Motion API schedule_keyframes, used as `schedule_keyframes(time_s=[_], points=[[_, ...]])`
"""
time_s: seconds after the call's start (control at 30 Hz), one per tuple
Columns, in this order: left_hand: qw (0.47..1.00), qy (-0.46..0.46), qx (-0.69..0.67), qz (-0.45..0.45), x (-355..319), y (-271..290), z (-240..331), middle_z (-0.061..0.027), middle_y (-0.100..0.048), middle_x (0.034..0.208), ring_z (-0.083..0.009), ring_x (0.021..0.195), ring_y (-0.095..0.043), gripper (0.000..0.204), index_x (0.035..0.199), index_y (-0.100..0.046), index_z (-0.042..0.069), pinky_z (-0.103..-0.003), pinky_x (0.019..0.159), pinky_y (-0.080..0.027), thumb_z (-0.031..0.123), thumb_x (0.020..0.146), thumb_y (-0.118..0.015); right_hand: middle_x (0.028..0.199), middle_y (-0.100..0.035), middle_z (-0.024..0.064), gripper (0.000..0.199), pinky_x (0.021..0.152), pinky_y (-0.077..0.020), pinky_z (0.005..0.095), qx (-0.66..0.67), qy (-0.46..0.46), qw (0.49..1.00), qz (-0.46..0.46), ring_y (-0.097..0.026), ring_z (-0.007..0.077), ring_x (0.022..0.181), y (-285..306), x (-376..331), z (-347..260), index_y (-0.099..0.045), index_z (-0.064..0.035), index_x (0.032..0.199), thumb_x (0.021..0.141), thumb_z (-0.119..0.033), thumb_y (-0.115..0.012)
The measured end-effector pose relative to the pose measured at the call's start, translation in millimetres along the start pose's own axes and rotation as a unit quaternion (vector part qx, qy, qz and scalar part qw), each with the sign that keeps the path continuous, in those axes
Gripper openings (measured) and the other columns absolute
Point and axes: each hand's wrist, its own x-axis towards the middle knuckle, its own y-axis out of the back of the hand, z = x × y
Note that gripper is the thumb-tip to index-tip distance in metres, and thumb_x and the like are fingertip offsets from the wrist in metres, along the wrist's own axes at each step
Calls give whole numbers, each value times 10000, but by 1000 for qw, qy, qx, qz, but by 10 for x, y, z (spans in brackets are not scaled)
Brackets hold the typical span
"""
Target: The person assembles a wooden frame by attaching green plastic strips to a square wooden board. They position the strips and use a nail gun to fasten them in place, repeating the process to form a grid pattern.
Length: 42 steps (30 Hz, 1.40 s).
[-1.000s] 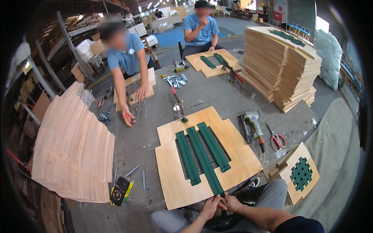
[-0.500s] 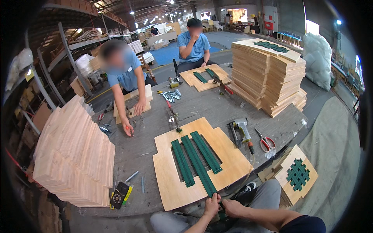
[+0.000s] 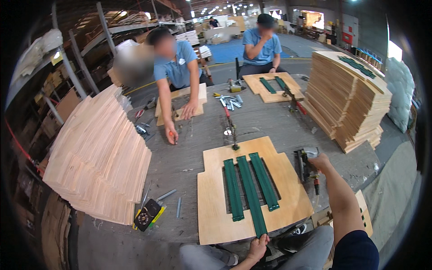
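A pale wooden panel (image 3: pixel 211 198) with a rectangular opening lies at the table's near edge. Two green webbing straps (image 3: pixel 233 189) (image 3: pixel 264 180) span the opening lengthwise at its sides. Between them runs a longer middle strap (image 3: pixel 249 189), whose near end reaches past the panel's edge. My left hand (image 3: pixel 258 248) pinches that end, pulling it over the edge. To the panel's right, my right hand (image 3: pixel 319 162) is closed around the body of a staple gun (image 3: pixel 307 164) resting on the table; part of the tool is hidden behind the fingers.
Tall stacks of wooden panels stand at left (image 3: pixel 99 157) and back right (image 3: pixel 344 99). A tape measure (image 3: pixel 147 215) and metal rods (image 3: pixel 179 207) lie near left. A clamp (image 3: pixel 229 123) touches the panel's far edge. Across the table, one co-worker (image 3: pixel 180 72) reaches forward; another (image 3: pixel 261 49) sits.
My right hand has left the middle strap's end and gone right to the staple gun. My left hand still holds the strap. The view has shifted, and my arm now covers the scissors.
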Motion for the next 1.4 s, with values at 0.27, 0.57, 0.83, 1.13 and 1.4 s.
schedule_keyframes(time_s=[0.27, 0.57, 0.83, 1.13, 1.4], points=[[993, -81, 79, -11, 9, 32, 113, -73, -638, 725, -217, 697, -634, 415, 857, -645, 36, -368, 688, -497, 336, 1089, -477, 854, -697, 137, 223, 531, -518, 446, 315, 12, 948, -45, -665, 266, 662, -22, 133, 139, -693, 27, 934, 764, -27, -826], [987, -130, 90, -19, 130, 49, -43, -137, -637, 694, -341, 699, -660, 511, 813, -645, 43, -431, 680, -500, 411, 1093, -427, 900, -598, 62, 329, 579, -493, 368, 323, 76, 942, -42, -581, 182, 691, 697, -1528, -130, -643, -57, 1076, 867, -276, -773], [976, -164, 139, -33, 127, 28, -7, -151, -675, 763, -383, 776, -678, 527, 841, -650, 54, -467, 730, -506, 447, 1095, -408, 772, -644, 91, 335, 478, -496, 354, 324, 52, 926, -186, -615, 195, 540, -394, -2822, 85, -554, -13, 1137, 958, -229, -737], [982, -123, 133, -56, 115, 118, 74, -161, -679, 827, -380, 838, -673, 520, 852, -639, 59, -463, 781, -503, 471, 1079, -418, 825, -652, 59, 290, 515, -490, 322, 193, 78, 947, -245, -622, 143, 568, -810, -3044, -218, -647, 9, 1150, 957, -195, -720], [982, -154, 97, -58, 95, 121, 96, -177, -654, 807, -407, 795, -648, 481, 861, -619, 48, -483, 760, -490, 432, 1074, -422, 730, -634, 39, 240, 508, -473, 318, 157, 61, 961, -218, -599, 135, 534, -855, -3117, -333, -656, -1, 1084, 956, -192, -722]])
